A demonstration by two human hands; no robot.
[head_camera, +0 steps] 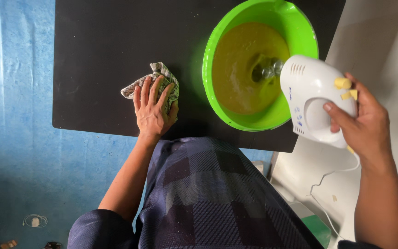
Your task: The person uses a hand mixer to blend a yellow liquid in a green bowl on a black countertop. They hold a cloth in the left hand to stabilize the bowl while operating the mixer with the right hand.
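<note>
The black tabletop (97,41) is the biggest thing here, and it carries the rest. A blue floor (14,115) shows on its left side.

On the far right part of the tabletop sits a bright green bowl (300,32). It is wide and deep, so the runny yellow batter (240,69) stays inside while it gets stirred.

The white mixer (312,99) hangs over the near right rim of the bowl. Its long body runs from right to left, and its nose tilts down toward the middle of the bowl. The metal beaters (270,70) dip into the batter there. A white cord (332,173) trails back from it toward the person.

The right hand (365,122) is wrapped tight around the mixer's handle, with the thumb near the yellow buttons (344,84). It looks held that way to keep the mixer steady.

The left hand (153,108) lies flat with its fingers spread on a small checked cloth (162,76), pressing it onto the tabletop just left of the bowl, likely to wipe there.
</note>
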